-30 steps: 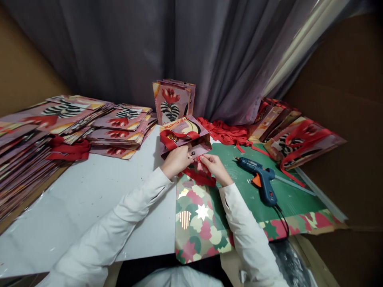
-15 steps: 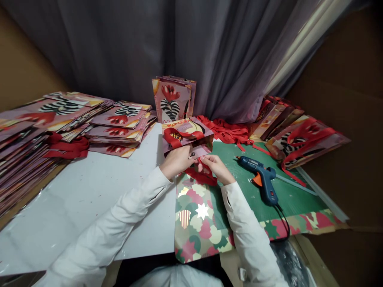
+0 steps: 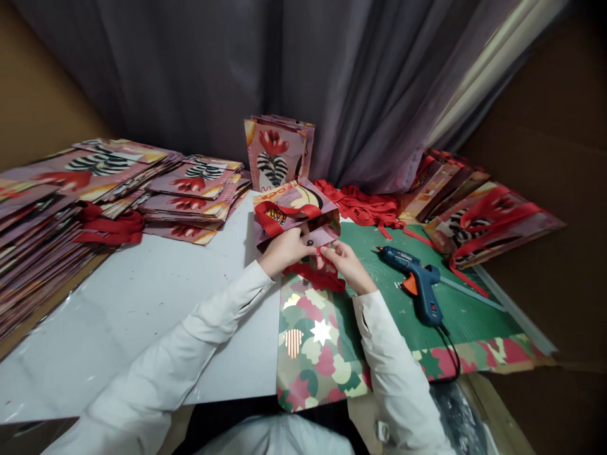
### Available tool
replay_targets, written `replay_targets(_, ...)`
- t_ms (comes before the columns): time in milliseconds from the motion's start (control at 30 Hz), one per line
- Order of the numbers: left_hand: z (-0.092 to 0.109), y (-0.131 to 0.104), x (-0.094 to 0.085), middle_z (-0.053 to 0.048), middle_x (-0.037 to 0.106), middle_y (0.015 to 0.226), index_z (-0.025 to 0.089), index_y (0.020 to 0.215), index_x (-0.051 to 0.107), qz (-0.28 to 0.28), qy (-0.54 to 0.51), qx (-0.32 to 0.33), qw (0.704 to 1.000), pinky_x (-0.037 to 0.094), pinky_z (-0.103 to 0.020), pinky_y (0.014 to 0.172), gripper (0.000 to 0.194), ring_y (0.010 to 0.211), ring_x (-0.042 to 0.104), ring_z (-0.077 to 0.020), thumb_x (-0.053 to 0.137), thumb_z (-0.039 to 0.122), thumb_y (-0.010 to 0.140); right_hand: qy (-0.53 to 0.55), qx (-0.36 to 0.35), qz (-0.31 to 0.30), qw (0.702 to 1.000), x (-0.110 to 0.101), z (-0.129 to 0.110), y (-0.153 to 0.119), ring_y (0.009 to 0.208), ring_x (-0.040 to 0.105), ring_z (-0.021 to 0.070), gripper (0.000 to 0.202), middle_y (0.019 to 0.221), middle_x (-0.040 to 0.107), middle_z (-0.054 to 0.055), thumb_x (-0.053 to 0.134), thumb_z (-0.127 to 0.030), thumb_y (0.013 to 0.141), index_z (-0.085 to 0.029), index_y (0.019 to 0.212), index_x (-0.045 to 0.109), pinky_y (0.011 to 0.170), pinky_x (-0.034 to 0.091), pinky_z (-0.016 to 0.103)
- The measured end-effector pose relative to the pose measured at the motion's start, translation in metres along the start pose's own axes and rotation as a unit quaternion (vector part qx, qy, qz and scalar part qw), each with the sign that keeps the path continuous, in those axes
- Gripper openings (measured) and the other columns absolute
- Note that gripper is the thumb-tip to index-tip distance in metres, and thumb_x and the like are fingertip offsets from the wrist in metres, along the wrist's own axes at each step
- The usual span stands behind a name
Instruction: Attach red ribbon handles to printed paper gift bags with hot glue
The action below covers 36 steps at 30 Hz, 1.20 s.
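One purple printed-paper gift bag (image 3: 310,197) tilts beside the flat green mat (image 3: 474,325); the left hand (image 3: 283,251) grips its near wall while the right hand (image 3: 347,262) apparently pinches red fabric ribbon (image 3: 317,276), best pressed straight and untwisted.

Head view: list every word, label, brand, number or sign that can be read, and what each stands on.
None reads with certainty.
Bag at the hands: red lettering, too small and blurred.
Upright bag: red lettering near its foot, partly hidden, unreadable.
Glue gun: barrel marking, too small.
Green mat: pale print, too small.
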<state>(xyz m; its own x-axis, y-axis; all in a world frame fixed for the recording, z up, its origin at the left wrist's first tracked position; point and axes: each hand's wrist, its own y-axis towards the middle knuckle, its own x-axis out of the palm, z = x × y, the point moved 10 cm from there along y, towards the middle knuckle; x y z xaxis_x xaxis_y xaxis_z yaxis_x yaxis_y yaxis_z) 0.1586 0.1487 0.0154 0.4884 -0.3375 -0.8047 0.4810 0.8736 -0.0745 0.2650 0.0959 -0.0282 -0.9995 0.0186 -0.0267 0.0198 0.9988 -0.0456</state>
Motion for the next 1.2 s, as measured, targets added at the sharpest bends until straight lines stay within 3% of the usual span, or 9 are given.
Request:
replay_targets(333,-0.002,-0.003,-0.002,-0.003,0.069,0.083,0.018,0.093,0.061,-0.001,0.018,-0.030,0.999,0.039,-0.025,0.061,0.029,0.080,0.065,-0.0207,0.073,0.037,0.074,-0.007,-0.007,0.013,1.000,-0.009,-0.007,-0.003,0.039,0.033,0.0051,0.039,0.061,0.069,0.002,0.069,-0.055,0.073,-0.018,0.075,0.057,0.037,0.024,0.021)
replay_targets(700,0.003,-0.004,-0.004,-0.005,0.071,0.089,0.019,0.095,0.064,0.017,0.049,-0.014,0.999,0.042,-0.026,0.068,0.024,0.087,0.067,-0.0235,0.072,0.032,0.076,-0.013,0.022,0.012,1.000,-0.010,0.000,-0.005,0.039,0.035,0.0050,0.033,0.070,0.074,0.006,0.068,-0.048,0.072,-0.016,0.075,0.064,0.036,0.024,0.020)
replay_targets(967,0.001,-0.003,0.001,-0.005,0.071,0.091,0.018,0.094,0.063,0.010,0.064,-0.018,0.998,0.042,-0.026,0.068,0.023,0.091,0.068,-0.0248,0.071,0.032,0.077,-0.028,0.030,0.006,0.999,-0.004,0.005,-0.002,0.035,0.034,0.0059,0.038,0.051,0.066,0.003,0.069,-0.053,0.073,-0.017,0.065,0.062,0.036,0.025,0.022)
replay_targets(1200,0.005,-0.004,0.000,-0.005,0.071,0.090,0.018,0.095,0.063,0.010,0.057,-0.002,0.998,0.040,-0.026,0.064,0.025,0.087,0.067,-0.0236,0.069,0.035,0.078,-0.015,0.014,0.034,0.999,-0.011,0.005,-0.003,0.037,0.037,0.0067,0.042,0.056,0.068,0.003,0.069,-0.059,0.071,-0.019,0.068,0.058,0.038,0.030,0.022)
